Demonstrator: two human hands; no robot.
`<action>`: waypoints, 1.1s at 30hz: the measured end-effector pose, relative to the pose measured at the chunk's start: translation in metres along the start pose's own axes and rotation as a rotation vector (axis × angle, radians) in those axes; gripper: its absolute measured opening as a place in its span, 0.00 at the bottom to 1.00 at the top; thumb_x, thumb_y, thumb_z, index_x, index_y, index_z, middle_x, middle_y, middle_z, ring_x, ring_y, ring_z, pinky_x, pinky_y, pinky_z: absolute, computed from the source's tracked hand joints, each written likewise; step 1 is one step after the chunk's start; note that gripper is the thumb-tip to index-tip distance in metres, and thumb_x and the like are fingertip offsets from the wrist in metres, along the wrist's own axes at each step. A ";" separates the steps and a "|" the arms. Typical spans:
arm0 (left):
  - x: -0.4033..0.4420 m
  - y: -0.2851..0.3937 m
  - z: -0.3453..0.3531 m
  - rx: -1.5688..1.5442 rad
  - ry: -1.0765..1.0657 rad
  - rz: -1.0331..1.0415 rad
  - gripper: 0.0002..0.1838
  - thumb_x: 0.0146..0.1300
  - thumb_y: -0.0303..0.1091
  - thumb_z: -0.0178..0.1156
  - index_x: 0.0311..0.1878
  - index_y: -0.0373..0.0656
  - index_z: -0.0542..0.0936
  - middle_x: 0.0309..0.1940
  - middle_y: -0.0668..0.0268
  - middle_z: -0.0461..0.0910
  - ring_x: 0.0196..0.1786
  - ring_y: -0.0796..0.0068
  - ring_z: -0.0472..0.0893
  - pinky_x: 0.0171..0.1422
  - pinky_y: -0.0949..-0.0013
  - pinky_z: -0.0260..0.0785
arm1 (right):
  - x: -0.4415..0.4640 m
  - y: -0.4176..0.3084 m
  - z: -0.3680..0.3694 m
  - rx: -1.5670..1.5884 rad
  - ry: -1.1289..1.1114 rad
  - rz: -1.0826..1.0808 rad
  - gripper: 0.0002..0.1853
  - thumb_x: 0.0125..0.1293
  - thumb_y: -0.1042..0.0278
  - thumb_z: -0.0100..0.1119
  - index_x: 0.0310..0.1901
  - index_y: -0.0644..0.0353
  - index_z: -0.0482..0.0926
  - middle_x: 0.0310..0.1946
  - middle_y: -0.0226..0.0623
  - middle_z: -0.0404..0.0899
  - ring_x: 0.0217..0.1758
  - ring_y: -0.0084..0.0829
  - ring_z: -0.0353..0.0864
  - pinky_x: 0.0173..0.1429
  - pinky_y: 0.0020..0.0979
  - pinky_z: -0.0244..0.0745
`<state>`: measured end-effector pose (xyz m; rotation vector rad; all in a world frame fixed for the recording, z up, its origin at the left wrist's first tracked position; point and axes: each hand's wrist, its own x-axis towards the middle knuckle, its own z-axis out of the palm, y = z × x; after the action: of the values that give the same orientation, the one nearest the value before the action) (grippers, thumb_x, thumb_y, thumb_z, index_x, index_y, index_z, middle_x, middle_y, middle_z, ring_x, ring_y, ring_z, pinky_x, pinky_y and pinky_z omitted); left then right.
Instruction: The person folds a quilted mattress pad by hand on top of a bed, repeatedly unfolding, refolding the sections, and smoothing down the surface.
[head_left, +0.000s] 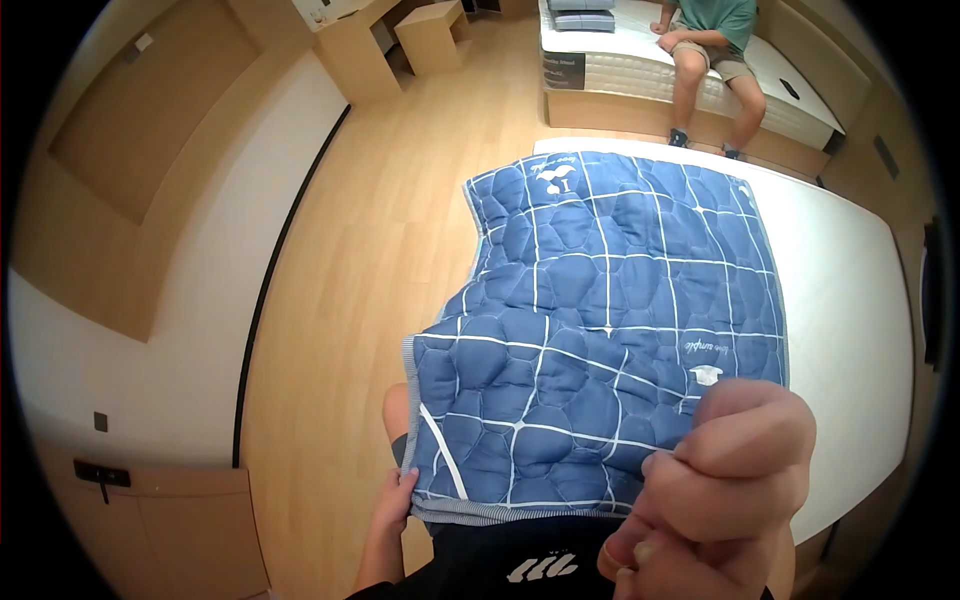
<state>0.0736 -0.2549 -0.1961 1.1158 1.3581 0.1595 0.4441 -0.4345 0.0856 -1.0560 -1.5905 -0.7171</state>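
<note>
A blue quilted mattress pad [570, 280] with white grid lines lies spread over a white mattress [850, 260], its near part reaching up to my body. At its near left corner runs a white strap [443, 452]. My left hand [397, 498] grips the striped edge of the pad at that corner. Raised close to the camera, my right hand [735, 480] is closed, fingers curled in. It covers the pad's near right corner from view, and I cannot tell whether anything is inside the fist.
A person [715, 30] sits on another bed [650, 75] at the far right, beside folded blue bedding [583, 18] and a dark remote-like object [789, 90]. A wooden desk [360, 50] and stool [432, 35] stand at the back. Wooden floor [340, 260] runs along the left.
</note>
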 end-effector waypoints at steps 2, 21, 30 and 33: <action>0.003 -0.016 -0.006 0.006 0.035 -0.026 0.39 0.72 0.50 0.60 0.77 0.39 0.59 0.67 0.51 0.71 0.65 0.61 0.74 0.65 0.60 0.71 | -0.010 -0.002 -0.001 -0.044 0.000 -0.002 0.12 0.46 0.75 0.65 0.34 0.52 0.75 0.36 0.38 0.77 0.33 0.33 0.71 0.30 0.30 0.65; 0.010 -0.039 -0.016 -0.151 0.046 -0.100 0.37 0.71 0.49 0.61 0.73 0.33 0.65 0.66 0.51 0.73 0.66 0.57 0.75 0.67 0.54 0.72 | 0.003 0.007 -0.015 -0.010 -0.134 -0.082 0.08 0.43 0.68 0.66 0.25 0.54 0.76 0.34 0.37 0.79 0.31 0.37 0.76 0.31 0.35 0.71; -0.035 0.051 0.042 -0.586 0.089 0.252 0.33 0.73 0.49 0.54 0.74 0.38 0.64 0.70 0.49 0.68 0.70 0.50 0.71 0.74 0.45 0.64 | -0.108 0.039 -0.053 -0.350 -0.341 0.178 0.14 0.38 0.80 0.64 0.24 0.52 0.69 0.21 0.33 0.67 0.20 0.39 0.66 0.25 0.38 0.62; -0.010 0.031 0.032 -0.531 0.048 0.449 0.34 0.72 0.51 0.50 0.73 0.37 0.63 0.69 0.49 0.68 0.70 0.49 0.70 0.74 0.44 0.64 | -0.244 0.046 -0.127 -0.784 -0.504 0.912 0.12 0.56 0.72 0.65 0.41 0.61 0.76 0.37 0.46 0.79 0.41 0.52 0.78 0.45 0.44 0.74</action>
<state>0.1126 -0.2629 -0.1731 0.9433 0.9994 0.8289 0.5556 -0.5901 -0.1168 -2.4640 -0.9766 -0.4271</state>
